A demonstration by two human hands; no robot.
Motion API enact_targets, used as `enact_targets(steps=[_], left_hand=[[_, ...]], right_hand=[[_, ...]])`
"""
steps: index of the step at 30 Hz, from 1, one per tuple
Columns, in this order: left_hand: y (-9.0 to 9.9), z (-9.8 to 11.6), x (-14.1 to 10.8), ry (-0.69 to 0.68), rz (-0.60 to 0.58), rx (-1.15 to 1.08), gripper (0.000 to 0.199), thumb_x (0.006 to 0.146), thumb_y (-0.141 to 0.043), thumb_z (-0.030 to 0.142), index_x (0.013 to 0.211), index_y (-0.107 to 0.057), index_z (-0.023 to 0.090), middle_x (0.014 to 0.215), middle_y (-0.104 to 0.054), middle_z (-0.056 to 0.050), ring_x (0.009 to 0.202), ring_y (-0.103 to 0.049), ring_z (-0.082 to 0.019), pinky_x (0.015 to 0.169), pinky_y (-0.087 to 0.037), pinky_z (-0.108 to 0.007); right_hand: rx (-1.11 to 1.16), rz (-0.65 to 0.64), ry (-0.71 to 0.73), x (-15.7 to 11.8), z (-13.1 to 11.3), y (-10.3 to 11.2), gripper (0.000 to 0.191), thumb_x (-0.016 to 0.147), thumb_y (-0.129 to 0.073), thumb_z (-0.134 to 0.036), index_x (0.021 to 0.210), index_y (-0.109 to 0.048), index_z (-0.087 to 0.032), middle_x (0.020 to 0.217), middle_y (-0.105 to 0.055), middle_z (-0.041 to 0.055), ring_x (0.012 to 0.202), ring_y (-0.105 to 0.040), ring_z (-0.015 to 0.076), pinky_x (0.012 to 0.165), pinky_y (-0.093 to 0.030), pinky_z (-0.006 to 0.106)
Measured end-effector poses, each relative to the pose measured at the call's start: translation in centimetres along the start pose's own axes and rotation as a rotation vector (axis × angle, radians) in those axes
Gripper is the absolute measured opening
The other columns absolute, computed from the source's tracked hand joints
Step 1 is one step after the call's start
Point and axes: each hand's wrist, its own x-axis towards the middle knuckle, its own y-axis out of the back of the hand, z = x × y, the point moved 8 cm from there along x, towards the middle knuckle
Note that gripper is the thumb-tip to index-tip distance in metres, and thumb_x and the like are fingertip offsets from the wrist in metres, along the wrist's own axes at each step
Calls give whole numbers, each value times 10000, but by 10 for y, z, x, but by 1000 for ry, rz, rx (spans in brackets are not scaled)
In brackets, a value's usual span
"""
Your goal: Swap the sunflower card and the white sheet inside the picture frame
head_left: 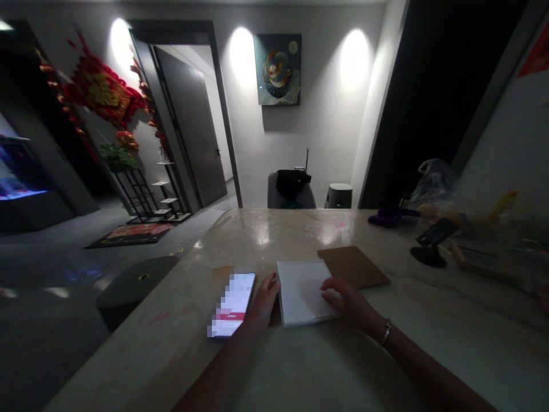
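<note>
My left hand (265, 300) sits at the left edge of a stack of white paper (300, 292), beside a smartphone (231, 304) with a lit, blurred screen. The phone lies on the pale marble tabletop (180, 297), just left of that hand. My right hand (346, 302) rests on the right part of the paper, with a thin bracelet on its wrist. A brown cardboard sheet (352, 266) lies partly under the paper's far edge. Neither hand clearly grips anything.
At the table's far right are a purple cloth (388, 216), a black stand holding a small device (433, 243), a plastic bag (433, 186) and a wooden tray (480, 260). A dark stool (137, 286) stands left of the table, and a chair (291, 191) stands beyond it.
</note>
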Motion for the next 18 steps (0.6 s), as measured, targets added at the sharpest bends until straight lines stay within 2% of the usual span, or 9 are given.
enact_targets(steps=[2, 5, 9, 13, 16, 18], left_hand=[[-3, -1, -3, 35, -18, -6, 528, 689, -609, 333, 1165, -473, 150, 1112, -589, -124, 1008, -554, -224, 862, -410, -341], [-6, 3, -8, 64, -22, 14, 560, 705, -603, 351, 1201, -429, 158, 1098, -593, -122, 979, -570, -213, 828, -435, -313], [-12, 7, -14, 80, -20, 22, 734, 666, -655, 337, 1285, -295, 175, 1118, -571, -135, 960, -579, -216, 782, -464, -298], [-17, 7, -15, 50, -6, 60, 955, 571, -736, 271, 1336, -171, 184, 1181, -517, -163, 1000, -556, -238, 804, -458, -306], [-21, 7, -15, 12, -17, 99, 984, 544, -746, 265, 1339, -171, 199, 1239, -466, -166, 1046, -525, -260, 817, -453, -317], [-23, 8, -15, -14, -28, 116, 974, 545, -741, 272, 1338, -184, 175, 1257, -446, -177, 1081, -497, -271, 823, -448, -322]], right_hand=[[-25, -32, 53, -5, -5, -11, 248, 755, -529, -335, 960, -588, -208, 1056, -593, 85, 998, -528, 213, 886, -392, 382], [-88, -69, 80, -11, -8, -26, 356, 757, -536, -344, 1085, -539, -204, 1195, -522, 111, 1116, -461, 231, 952, -349, 424], [-122, -84, 112, -14, -16, -36, 434, 762, -534, -369, 1157, -500, -194, 1235, -493, 120, 1141, -442, 239, 969, -344, 425], [-91, -143, 134, -16, -27, -39, 536, 765, -525, -387, 1253, -401, -203, 1256, -473, 118, 1144, -434, 238, 964, -348, 421], [-60, -179, 172, -18, -35, -41, 702, 684, -619, -372, 1299, -327, -197, 1281, -443, 122, 1154, -415, 256, 966, -340, 422], [-53, -158, 165, -17, -34, -40, 735, 653, -647, -342, 1298, -327, -191, 1279, -446, 125, 1149, -420, 263, 962, -342, 422]])
